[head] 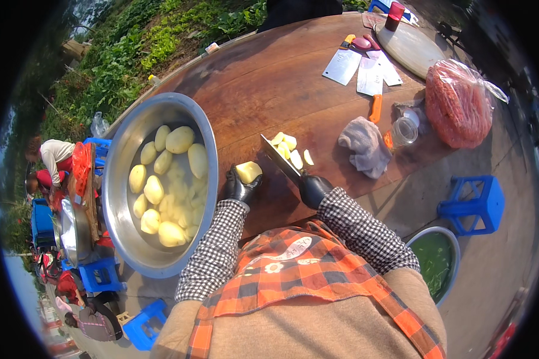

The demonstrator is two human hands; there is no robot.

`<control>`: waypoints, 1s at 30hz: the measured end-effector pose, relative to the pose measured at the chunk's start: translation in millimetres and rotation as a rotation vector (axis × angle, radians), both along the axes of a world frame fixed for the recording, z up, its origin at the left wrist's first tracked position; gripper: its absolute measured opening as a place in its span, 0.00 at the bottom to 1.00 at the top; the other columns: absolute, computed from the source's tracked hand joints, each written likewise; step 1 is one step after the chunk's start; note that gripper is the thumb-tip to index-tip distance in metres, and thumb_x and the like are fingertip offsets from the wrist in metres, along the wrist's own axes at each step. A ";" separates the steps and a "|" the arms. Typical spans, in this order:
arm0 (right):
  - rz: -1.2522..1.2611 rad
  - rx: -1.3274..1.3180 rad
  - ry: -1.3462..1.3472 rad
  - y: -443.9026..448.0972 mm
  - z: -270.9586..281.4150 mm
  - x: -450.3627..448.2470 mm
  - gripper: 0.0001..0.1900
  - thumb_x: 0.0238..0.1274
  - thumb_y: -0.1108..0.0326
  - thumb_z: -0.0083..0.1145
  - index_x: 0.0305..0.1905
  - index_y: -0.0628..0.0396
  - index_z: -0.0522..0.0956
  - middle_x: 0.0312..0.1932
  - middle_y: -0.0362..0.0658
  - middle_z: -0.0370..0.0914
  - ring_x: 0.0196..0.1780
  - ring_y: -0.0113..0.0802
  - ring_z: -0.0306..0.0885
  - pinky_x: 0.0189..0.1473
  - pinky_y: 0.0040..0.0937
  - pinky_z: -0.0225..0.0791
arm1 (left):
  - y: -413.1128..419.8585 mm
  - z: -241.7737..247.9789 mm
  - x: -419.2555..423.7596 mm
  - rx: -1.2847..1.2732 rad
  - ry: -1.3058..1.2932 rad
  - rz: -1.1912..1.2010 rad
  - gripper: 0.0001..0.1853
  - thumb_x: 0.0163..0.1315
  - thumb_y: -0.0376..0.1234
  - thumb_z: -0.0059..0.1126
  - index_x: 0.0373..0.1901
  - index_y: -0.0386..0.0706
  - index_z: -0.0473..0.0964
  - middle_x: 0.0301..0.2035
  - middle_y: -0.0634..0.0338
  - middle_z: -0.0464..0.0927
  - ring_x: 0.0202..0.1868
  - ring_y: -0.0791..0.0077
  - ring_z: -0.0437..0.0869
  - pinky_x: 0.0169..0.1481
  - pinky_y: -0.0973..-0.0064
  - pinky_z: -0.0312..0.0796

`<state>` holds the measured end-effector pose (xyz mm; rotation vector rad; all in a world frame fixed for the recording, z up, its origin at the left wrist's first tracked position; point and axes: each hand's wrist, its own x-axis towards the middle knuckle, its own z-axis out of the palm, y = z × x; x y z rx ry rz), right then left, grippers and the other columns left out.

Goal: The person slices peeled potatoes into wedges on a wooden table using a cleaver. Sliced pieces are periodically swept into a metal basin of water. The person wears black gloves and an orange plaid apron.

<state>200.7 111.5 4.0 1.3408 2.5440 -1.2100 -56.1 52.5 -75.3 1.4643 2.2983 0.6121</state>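
My left hand, in a black glove, grips a peeled potato with a flat cut face, close to the table's front edge. In my black-gloved right hand is a cleaver, its blade edge-on to me and angled away to the left. Several cut potato pieces lie just right of the blade on the wooden table. Left of my left hand stands a large metal basin of cloudy water with several peeled potatoes.
Several cleavers lie toward the far right, near a round board. A cloth, a glass jar and a bag of minced meat sit rightward. Below are a blue stool and a basin of greens. People work at left.
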 end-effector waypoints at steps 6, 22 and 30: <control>0.155 0.287 0.025 -13.6 -75.0 5.9 0.12 0.68 0.64 0.40 0.43 0.57 0.73 0.32 0.49 0.77 0.35 0.41 0.77 0.37 0.33 0.70 | 0.5 46.8 22.6 -0.181 -0.135 0.087 0.61 0.39 0.57 0.70 0.67 0.36 0.44 0.58 0.41 0.60 0.57 0.50 0.69 0.59 0.63 0.67; 0.145 -0.048 -0.068 -7.6 16.2 -37.9 0.13 0.58 0.68 0.48 0.44 0.64 0.74 0.38 0.58 0.78 0.42 0.52 0.79 0.41 0.41 0.72 | -6.5 44.8 20.4 -0.115 -0.205 0.006 0.51 0.49 0.43 0.68 0.68 0.36 0.44 0.60 0.41 0.60 0.57 0.51 0.69 0.61 0.62 0.66; 0.018 -0.004 0.014 -6.1 -45.5 -6.7 0.15 0.62 0.68 0.44 0.49 0.64 0.73 0.36 0.58 0.78 0.39 0.52 0.78 0.40 0.42 0.71 | 18.8 49.2 38.6 -0.068 0.203 -0.053 0.40 0.41 0.49 0.67 0.54 0.37 0.63 0.46 0.44 0.73 0.48 0.51 0.75 0.55 0.58 0.67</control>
